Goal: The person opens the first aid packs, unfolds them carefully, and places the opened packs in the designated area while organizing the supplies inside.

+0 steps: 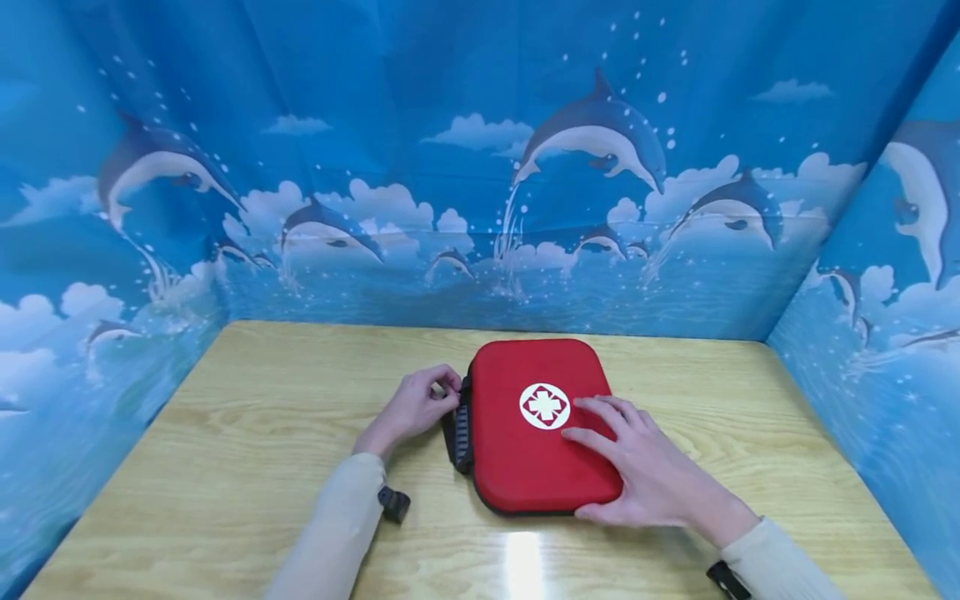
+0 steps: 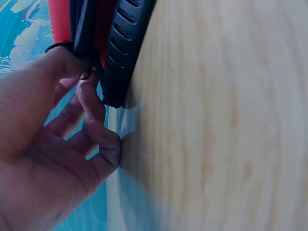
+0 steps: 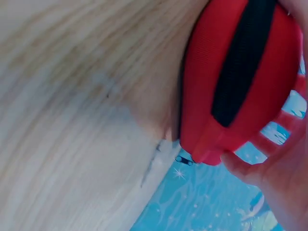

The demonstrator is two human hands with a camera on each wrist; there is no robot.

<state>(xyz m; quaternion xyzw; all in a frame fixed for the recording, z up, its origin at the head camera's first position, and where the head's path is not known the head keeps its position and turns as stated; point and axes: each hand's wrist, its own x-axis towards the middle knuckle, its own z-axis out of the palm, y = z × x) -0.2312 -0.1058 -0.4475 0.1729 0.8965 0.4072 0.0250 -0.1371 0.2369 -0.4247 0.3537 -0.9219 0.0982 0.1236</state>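
Observation:
A red zip-up first-aid case with a white cross emblem lies on the table, its black ribbed handle facing left. At the handle side, my left hand pinches a small black zipper pull between thumb and forefinger; the left wrist view shows its dark cord loop by the fingertips. My right hand rests on the case's near right corner, fingers spread over the lid and thumb against the near edge. In the right wrist view, the thumb touches the red side below the black zipper band.
The pale wood-grain table extends on all sides of the case. A blue curtain printed with dolphins hangs behind the table and along both sides. Another small metal zipper pull dangles at the case's edge in the right wrist view.

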